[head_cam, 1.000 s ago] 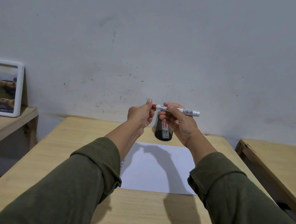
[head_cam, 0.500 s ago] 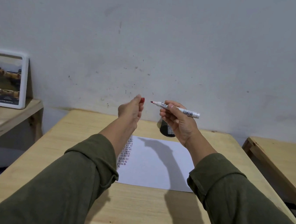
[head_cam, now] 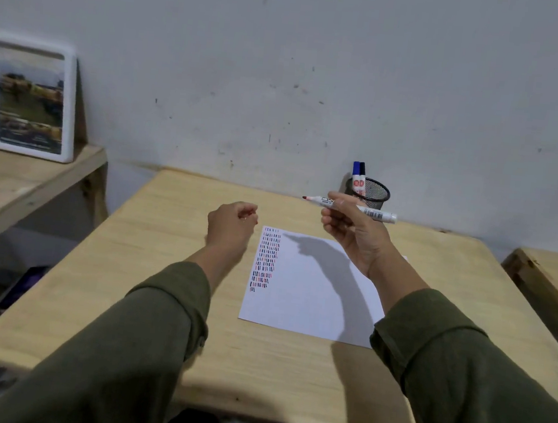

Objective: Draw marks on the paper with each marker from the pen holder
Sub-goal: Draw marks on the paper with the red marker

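Observation:
My right hand (head_cam: 354, 236) holds an uncapped white marker (head_cam: 375, 215) level above the far edge of the paper (head_cam: 310, 297), its red tip pointing left. My left hand (head_cam: 233, 225) hovers in a fist left of the paper's top corner; the red cap it pulled off is hidden inside the fingers. The white sheet lies on the wooden table (head_cam: 159, 285) and carries columns of short red, blue and black strokes (head_cam: 265, 261) along its left side. A black mesh pen holder (head_cam: 374, 195) stands behind my right hand with two capped markers (head_cam: 359, 175), blue and black.
A white-framed picture (head_cam: 31, 95) leans against the wall on a wooden shelf (head_cam: 16, 176) to the left. A second wooden table (head_cam: 556, 278) stands at the right. The grey wall rises just behind the pen holder.
My left hand pulled the red cap off the marker, moved left and down, and closed around it. The view tilted down, showing more of the paper and the pen holder.

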### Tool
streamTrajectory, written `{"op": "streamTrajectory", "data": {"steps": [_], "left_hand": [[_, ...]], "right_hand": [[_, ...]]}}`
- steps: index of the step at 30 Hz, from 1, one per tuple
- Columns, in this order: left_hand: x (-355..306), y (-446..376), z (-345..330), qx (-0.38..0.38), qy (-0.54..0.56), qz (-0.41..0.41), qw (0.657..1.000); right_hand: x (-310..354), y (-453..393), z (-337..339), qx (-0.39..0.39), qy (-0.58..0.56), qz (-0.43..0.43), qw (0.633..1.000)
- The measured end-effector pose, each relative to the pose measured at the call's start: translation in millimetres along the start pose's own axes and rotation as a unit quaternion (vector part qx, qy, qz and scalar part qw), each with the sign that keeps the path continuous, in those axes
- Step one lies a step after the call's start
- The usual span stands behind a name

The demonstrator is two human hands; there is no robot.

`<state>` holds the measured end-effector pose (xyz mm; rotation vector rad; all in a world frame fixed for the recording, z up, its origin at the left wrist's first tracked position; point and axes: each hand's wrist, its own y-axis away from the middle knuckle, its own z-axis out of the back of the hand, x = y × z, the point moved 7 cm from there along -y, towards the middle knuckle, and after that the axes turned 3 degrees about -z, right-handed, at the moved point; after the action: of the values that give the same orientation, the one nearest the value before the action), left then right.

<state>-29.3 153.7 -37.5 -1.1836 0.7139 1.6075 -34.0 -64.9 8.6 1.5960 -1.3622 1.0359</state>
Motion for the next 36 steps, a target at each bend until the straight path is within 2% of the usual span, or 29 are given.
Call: {"op": "streamTrajectory", "data": {"steps": [3,12,16,19,26,32,34,36], "left_hand": [[10,-3,-5,0.03,-0.038,-0.017,0.999],[27,-2,-2,0.036,-0.082,-0.035,0.995],[31,7,0,0.065,-0.075,-0.03,0.995],[31,16,6,0.082,-0.113,-0.046,0.989],[38,53,25,0.116,-0.226,-0.109,0.961],[46,77,24,0.155,-0.327,-0.165,0.918],[46,77,24,0.153,-0.333,-0.164,0.916],[45,76,24,0.151,-0.33,-0.162,0.918]], "right_hand": [[-9,-4,-2,-0.003,0.005,-0.007,1.0],[-24,-6,-3,-0.017,0.022,-0.018,0.999],[-32,1,-5,-0.022,0.034,-0.03,0.999],[-38,9,-9,-0.028,0.039,-0.033,0.998],[-60,31,-11,-0.046,0.105,-0.039,0.993],[-80,52,-20,-0.045,0.157,-0.032,0.986],[-88,56,-22,-0.053,0.16,-0.034,0.985],[-93,55,-21,-0.058,0.219,-0.023,0.974]]}}
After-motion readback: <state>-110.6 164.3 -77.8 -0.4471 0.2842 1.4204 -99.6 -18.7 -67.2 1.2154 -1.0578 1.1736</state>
